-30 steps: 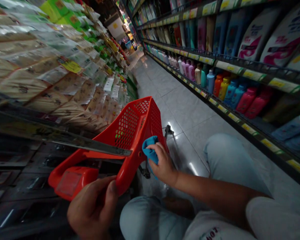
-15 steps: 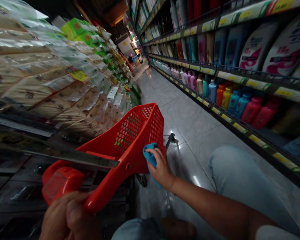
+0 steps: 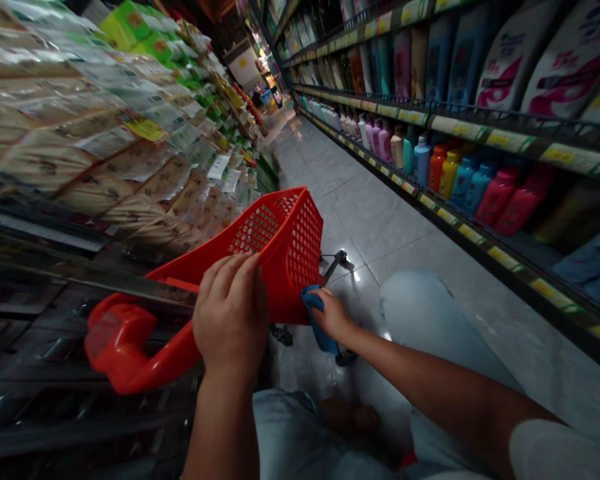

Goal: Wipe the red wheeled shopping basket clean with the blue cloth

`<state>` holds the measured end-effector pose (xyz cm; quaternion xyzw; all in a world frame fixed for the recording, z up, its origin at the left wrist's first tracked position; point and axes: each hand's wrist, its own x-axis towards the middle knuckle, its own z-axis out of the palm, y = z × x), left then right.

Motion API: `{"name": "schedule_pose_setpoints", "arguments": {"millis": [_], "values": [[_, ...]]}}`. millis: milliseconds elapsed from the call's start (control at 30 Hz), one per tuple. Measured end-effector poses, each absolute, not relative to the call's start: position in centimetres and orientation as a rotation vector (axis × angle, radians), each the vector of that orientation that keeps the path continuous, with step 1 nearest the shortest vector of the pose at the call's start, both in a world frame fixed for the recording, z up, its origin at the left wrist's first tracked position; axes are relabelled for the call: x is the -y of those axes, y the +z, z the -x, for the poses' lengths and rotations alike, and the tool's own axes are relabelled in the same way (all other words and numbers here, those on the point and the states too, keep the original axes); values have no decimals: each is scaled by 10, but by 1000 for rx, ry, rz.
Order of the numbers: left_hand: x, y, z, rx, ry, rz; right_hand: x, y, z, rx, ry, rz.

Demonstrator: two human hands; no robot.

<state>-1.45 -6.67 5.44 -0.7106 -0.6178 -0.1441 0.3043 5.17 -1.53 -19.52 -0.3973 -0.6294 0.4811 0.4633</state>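
A red plastic shopping cart [image 3: 300, 247] with perforated basket walls stands in front of me. My left hand [image 3: 233, 303] is closed over the cart's upper side edge, fingers curled together; the palm side is hidden. Below it and to the left curves the cart's red handle [image 3: 165, 363], with no hand on it. Bunched in my closed right hand [image 3: 334, 313] is a blue cloth [image 3: 325, 339], part of which hangs down. This hand is at the lower side of the basket; whether the cloth touches the plastic I cannot tell.
Shelves of colourful bottles [image 3: 495, 193] line the right side. On the left rise stacked plastic-wrapped packages [image 3: 95, 160], with a dark metal rail [image 3: 165, 290] near the cart. Grey floor tiles [image 3: 380, 213] run down the aisle. My bent knee [image 3: 420, 300] is right of the cart.
My left hand has left the handle end and moved up and right onto the basket's side edge. The right hand with the cloth has shifted slightly right and down along the side.
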Motion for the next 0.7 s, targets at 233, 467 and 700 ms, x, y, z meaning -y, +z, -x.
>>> {"name": "schedule_pose_setpoints", "arguments": {"millis": [233, 467, 700], "values": [[23, 59, 12, 2236, 541, 1535, 14, -159, -36, 1578, 952, 785], [43, 56, 22, 2247, 579, 1458, 48, -185, -8, 1654, 1006, 895], [61, 56, 38, 2142, 585, 1485, -12, -209, -1, 1011, 1181, 1347]]}}
